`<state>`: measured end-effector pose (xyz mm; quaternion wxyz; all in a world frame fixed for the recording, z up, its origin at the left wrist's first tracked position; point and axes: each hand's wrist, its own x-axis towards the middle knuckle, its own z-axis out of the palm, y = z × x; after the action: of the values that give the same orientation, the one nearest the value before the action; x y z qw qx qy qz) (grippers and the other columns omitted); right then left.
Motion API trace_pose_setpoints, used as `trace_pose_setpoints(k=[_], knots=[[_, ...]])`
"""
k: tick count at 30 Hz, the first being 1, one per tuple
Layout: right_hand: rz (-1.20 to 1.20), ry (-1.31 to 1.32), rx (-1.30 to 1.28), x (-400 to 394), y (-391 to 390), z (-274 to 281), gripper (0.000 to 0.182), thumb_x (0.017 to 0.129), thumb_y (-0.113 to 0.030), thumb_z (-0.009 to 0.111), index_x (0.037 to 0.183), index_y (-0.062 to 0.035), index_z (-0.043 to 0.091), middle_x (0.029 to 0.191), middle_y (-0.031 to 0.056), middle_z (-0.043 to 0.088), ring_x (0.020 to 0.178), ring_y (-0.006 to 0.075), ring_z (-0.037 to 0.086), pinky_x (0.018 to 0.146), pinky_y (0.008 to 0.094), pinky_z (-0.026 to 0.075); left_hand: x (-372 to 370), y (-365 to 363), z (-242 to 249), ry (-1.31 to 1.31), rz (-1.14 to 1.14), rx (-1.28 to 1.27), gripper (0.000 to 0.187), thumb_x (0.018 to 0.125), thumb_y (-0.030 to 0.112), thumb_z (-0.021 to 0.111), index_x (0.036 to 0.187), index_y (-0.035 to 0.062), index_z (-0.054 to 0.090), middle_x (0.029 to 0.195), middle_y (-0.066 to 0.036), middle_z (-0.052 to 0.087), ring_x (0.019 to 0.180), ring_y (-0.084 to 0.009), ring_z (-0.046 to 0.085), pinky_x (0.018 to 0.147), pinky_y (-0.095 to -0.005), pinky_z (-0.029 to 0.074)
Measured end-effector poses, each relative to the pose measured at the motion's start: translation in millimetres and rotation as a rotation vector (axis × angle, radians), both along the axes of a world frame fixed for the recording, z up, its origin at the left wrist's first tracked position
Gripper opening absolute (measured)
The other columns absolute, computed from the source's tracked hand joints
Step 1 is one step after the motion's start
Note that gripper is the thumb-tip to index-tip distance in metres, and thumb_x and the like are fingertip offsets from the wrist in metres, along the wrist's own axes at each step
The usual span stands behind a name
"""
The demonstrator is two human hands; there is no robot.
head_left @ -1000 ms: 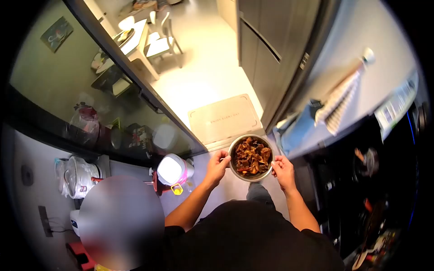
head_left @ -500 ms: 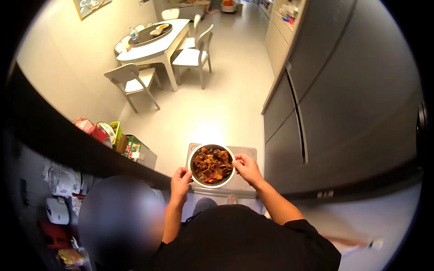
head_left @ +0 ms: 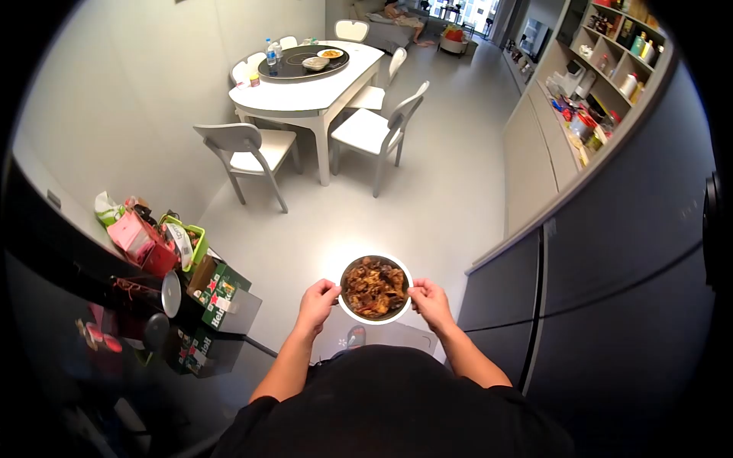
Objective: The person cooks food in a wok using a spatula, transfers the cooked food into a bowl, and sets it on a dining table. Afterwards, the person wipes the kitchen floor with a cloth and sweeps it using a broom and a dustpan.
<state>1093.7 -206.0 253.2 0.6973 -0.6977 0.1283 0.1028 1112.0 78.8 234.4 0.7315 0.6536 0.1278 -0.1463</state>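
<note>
White-rimmed bowl [head_left: 375, 322] of brown food [head_left: 374, 286], held out near level above the floor [head_left: 435, 198]. Left hand [head_left: 314, 305] and right hand [head_left: 434, 307] pinch opposite sides at the rim. Step in hand, by judgement: supporting the full bowl. Next move calls for even grip, no tilt. Table [head_left: 355, 78] well apart, ahead.

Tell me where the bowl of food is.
The bowl is just below centre in the head view, held between the left hand and right hand.
</note>
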Motion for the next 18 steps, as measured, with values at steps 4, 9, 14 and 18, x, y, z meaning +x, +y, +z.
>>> trace_pose_setpoints(k=[4, 9, 14, 18], knots=[[-0.052, 0.010, 0.019, 92, -18, 4, 0.019, 0.094, -0.013, 0.061, 0.108, 0.0000, 0.060, 0.072, -0.0011, 0.060, 0.058, 0.0065, 0.052, 0.053, 0.0212, 0.042, 103, -16, 14, 0.003, -0.133, 0.099, 0.009, 0.092, 0.012, 0.063, 0.090, 0.0034, 0.060, 0.086, -0.001, 0.061, 0.080, -0.0110, 0.057, 0.076, -0.0283, 0.049], [0.015, 0.023, 0.007, 222, -27, 0, 0.020, 0.094, -0.014, 0.060, 0.109, -0.0003, 0.058, 0.071, -0.0017, 0.060, 0.056, 0.0063, 0.052, 0.051, 0.0215, 0.042, 227, -21, 3, -0.023, -0.137, 0.140, 0.006, 0.090, 0.008, 0.064, 0.090, 0.0041, 0.059, 0.083, -0.001, 0.060, 0.077, -0.0105, 0.057, 0.072, -0.0264, 0.049], [0.138, -0.029, 0.010, 387, -25, -13, 0.021, 0.094, -0.014, 0.060, 0.108, 0.0012, 0.058, 0.070, -0.0009, 0.059, 0.056, 0.0071, 0.055, 0.050, 0.0231, 0.044, 355, -19, -7, -0.014, 0.014, 0.080, 0.007, 0.091, 0.007, 0.064, 0.089, 0.0036, 0.059, 0.081, -0.002, 0.061, 0.074, -0.0120, 0.059, 0.072, -0.0276, 0.051], [0.261, -0.060, -0.018, 522, -13, -10, 0.022, 0.093, -0.014, 0.061, 0.106, 0.0027, 0.059, 0.068, 0.0002, 0.059, 0.056, 0.0085, 0.056, 0.053, 0.0250, 0.046, 450, -10, 1, -0.009, 0.147, 0.060, 0.007, 0.092, 0.008, 0.064, 0.090, 0.0043, 0.058, 0.082, -0.002, 0.060, 0.074, -0.0121, 0.059, 0.073, -0.0278, 0.053]])
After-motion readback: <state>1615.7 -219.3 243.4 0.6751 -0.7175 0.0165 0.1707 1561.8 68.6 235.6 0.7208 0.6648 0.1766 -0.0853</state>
